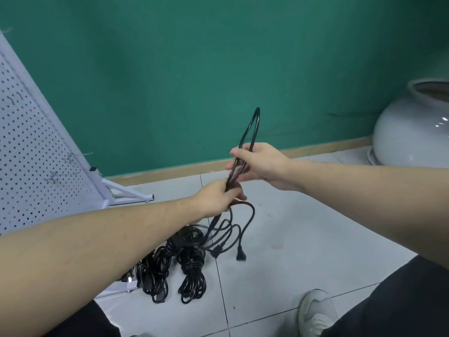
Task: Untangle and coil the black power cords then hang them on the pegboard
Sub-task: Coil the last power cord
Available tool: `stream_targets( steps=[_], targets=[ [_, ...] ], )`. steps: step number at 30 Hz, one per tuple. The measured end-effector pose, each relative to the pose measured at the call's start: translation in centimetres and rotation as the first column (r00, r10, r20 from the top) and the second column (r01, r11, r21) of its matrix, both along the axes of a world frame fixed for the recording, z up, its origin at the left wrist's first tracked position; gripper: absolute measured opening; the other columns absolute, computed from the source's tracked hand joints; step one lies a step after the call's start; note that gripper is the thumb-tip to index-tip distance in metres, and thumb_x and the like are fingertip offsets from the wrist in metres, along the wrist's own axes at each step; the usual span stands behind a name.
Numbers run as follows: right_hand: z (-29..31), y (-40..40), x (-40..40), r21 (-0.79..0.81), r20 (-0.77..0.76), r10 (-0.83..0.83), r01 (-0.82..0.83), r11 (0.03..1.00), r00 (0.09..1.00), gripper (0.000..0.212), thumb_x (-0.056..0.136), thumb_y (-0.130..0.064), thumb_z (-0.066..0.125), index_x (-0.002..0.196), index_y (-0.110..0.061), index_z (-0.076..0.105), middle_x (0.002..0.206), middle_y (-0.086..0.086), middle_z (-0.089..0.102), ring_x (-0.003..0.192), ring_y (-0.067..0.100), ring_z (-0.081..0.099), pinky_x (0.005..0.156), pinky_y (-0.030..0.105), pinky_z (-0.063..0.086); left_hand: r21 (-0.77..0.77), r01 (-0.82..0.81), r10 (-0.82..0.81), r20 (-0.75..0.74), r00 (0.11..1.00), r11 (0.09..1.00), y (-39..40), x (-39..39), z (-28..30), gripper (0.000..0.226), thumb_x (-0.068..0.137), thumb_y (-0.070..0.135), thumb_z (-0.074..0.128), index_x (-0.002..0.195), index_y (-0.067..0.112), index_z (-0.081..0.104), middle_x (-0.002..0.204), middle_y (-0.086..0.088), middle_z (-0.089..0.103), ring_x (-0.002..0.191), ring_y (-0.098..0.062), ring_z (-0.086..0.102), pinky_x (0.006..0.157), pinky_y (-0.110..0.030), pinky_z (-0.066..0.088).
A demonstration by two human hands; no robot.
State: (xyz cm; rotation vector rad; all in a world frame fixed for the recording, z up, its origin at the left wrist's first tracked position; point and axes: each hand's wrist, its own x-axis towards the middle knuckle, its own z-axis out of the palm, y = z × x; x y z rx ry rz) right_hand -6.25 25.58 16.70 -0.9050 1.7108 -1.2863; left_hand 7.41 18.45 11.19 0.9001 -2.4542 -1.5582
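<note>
Above two floor bundles [170, 266], both hands [218, 198] grip one cord [250, 128] (looped).

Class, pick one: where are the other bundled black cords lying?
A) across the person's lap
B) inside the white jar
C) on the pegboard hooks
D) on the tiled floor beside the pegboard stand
D: the bundled cords lie on the floor tiles, the pegboard hooks bare.

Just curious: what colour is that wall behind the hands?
Green wall, clearest in the head view.

Pegboard [29, 147] cut by left edge
</note>
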Motion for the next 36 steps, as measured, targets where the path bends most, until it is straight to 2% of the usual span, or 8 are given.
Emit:
stream_targets(
  steps=[4,9,16,20,24,28,31,36],
  targets=[
    [-0.2,0.9,-1.2,0.255,-0.354,0.169,-0.079,0.964,0.920,0.085,0.076,-0.083,0.058,0.138,-0.026,0.048,0.133,-0.005,0.061,0.118,0.015,0.061,0.106,0.042,0.048,0.288,-0.157,0.219,-0.198,0.956,0.945,-0.6,-0.9,1.7,0.019,0.112,0.020,0.036,0.105,0.010,0.051,0.080,-0.008,0.075,0.078,-0.022,0.074,0.075,-0.041,0.064],
    [-1.7,2.2,-1.7,0.444,-0.375,0.418,-0.235,0.865,0.827,0.024,0.097,-0.037,0.063,0.109,-0.016,0.067,0.095,0.003,0.078,0.080,0.011,0.070,0.082,0.035,0.059,0.512,-0.284,0.445,-0.223,0.867,0.810,-1.3,-1.5,2.8,0.013,0.111,0.018,0.038,0.104,0.011,0.047,0.080,-0.015,0.074,0.077,-0.037,0.072,0.073,-0.045,0.064],
    [-0.6,4.6,-5.2,0.381,-0.177,0.354,-0.268,0.885,0.918,0.033,0.108,-0.040,0.042,0.118,-0.019,0.066,0.090,0.001,0.077,0.088,0.015,0.074,0.089,0.035,0.058,0.309,-0.412,0.458,-0.091,0.884,0.857,-3.4,-1.2,1.6,0.014,0.111,0.021,0.032,0.106,0.014,0.043,0.079,-0.012,0.063,0.060,-0.027,0.067,0.057,-0.042,0.063],
    [-0.2,4.6,-7.2,0.218,-0.145,0.067,-0.034,0.975,0.987,0.031,0.108,-0.038,0.042,0.107,-0.014,0.060,0.061,-0.004,0.031,0.047,0.013,0.030,0.049,0.025,0.036,0.074,-0.393,0.390,0.059,0.919,0.916,-4.1,-0.9,0.4,0.019,0.110,0.024,0.027,0.116,0.012,0.041,0.067,-0.011,0.057,0.052,-0.026,0.065,0.055,-0.036,0.060],
    [-0.7,5.1,-8.8,0.235,-0.338,-0.041,0.126,0.964,0.940,0.027,0.103,-0.040,0.050,0.101,-0.019,0.068,0.070,-0.003,0.038,0.051,0.012,0.027,0.044,0.023,0.022,0.013,-0.388,0.380,0.171,0.909,0.922,-4.4,-0.9,-0.1,0.023,0.110,0.022,0.029,0.122,0.010,0.044,0.057,-0.009,0.052,0.038,-0.018,0.051,0.054,-0.033,0.059],
    [-0.3,5.7,-9.0,0.199,-0.280,-0.070,0.129,0.972,0.958,0.028,0.103,-0.042,0.053,0.108,-0.021,0.070,0.069,-0.002,0.042,0.052,0.013,0.027,0.047,0.024,0.019,0.133,-0.417,0.374,0.260,0.890,0.899,-3.6,-0.9,-0.3,0.035,0.108,0.030,0.044,0.134,0.008,0.035,0.095,-0.012,0.057,0.060,-0.019,0.058,0.054,-0.041,0.062],
    [0.5,5.7,-8.0,0.226,-0.219,0.049,0.002,0.974,0.975,0.030,0.103,-0.044,0.052,0.109,-0.022,0.071,0.058,-0.003,0.041,0.050,0.013,0.027,0.049,0.025,0.017,0.101,-0.403,0.338,0.385,0.859,0.910,-3.6,-0.7,-0.1,0.082,0.093,0.052,0.068,0.148,0.011,0.021,0.142,-0.015,0.047,0.109,-0.031,0.065,0.077,-0.056,0.062],
    [1.4,5.8,-6.8,0.224,-0.254,0.207,-0.151,0.963,0.945,0.026,0.103,-0.036,0.052,0.097,-0.019,0.071,0.060,-0.003,0.042,0.051,0.016,0.022,0.047,0.024,0.018,0.278,-0.185,0.107,0.274,0.956,0.943,-4.3,-0.8,2.7,0.127,0.070,0.056,0.083,0.163,0.031,0.001,0.172,0.000,-0.002,0.158,-0.029,0.000,0.121,-0.066,0.012]
  ],
)
